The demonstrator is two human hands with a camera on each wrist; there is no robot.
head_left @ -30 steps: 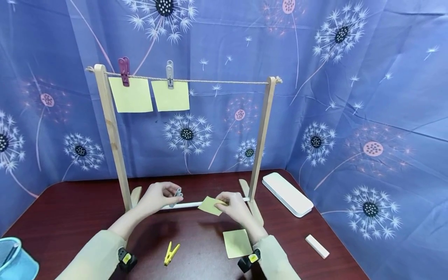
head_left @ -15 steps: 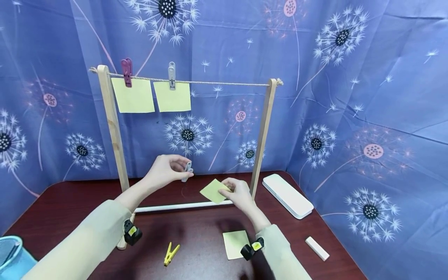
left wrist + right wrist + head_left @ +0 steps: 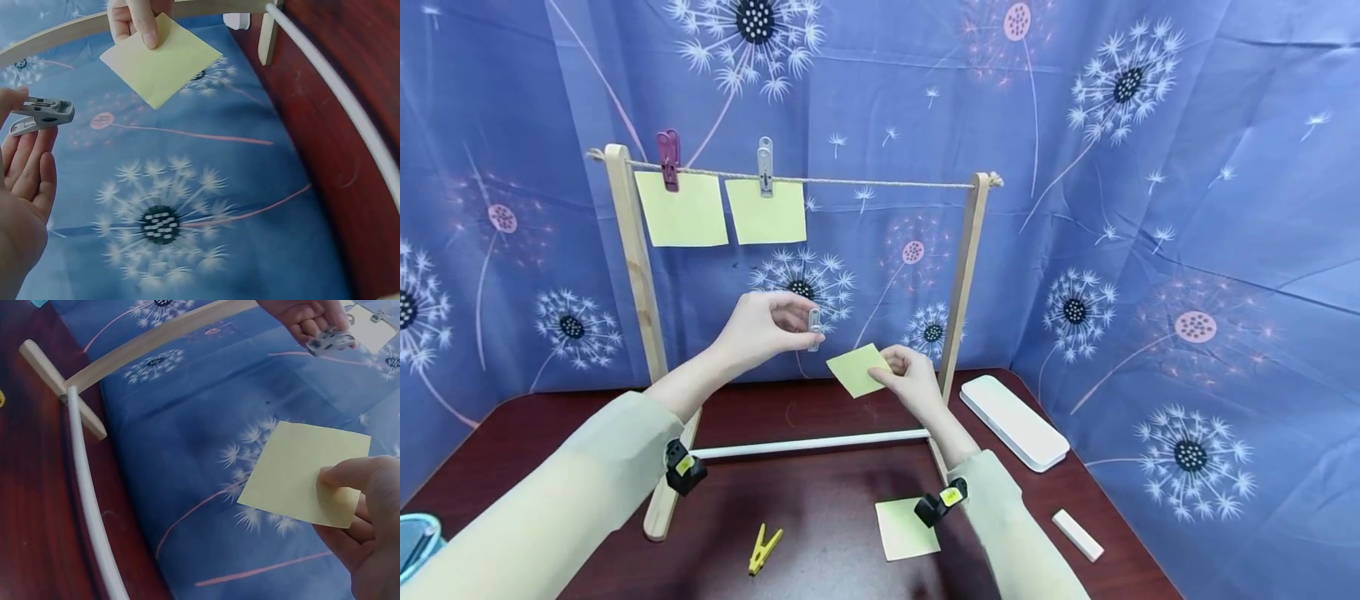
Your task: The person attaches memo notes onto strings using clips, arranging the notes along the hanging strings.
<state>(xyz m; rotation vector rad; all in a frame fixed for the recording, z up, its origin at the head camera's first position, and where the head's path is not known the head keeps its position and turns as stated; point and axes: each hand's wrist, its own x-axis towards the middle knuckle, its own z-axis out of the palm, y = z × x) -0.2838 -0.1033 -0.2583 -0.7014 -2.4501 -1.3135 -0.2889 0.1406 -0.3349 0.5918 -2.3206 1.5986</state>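
Observation:
My left hand (image 3: 767,325) pinches a grey clothespin (image 3: 47,114) between thumb and fingers, raised inside the wooden frame below the rope. To its right, my right hand (image 3: 913,379) grips a yellow sticky note (image 3: 300,472) by one edge, thumb on its face. A small gap separates clothespin and note. Above, the rope (image 3: 880,182) runs between two wooden posts. Two yellow notes hang at its left part, one under a dark red clothespin (image 3: 668,160), the other under a grey clothespin (image 3: 765,167).
On the dark red table lie a yellow clothespin (image 3: 763,550), a yellow note pad (image 3: 906,533) below my right wrist, a white case (image 3: 1015,422) and a white bar (image 3: 1077,535). A blue mesh cup (image 3: 433,546) stands at left. A white rod (image 3: 812,443) joins the frame's feet.
Both hands have risen from near the white rod toward the rope, the left also moving right. The clothespin and the note have gone up with them.

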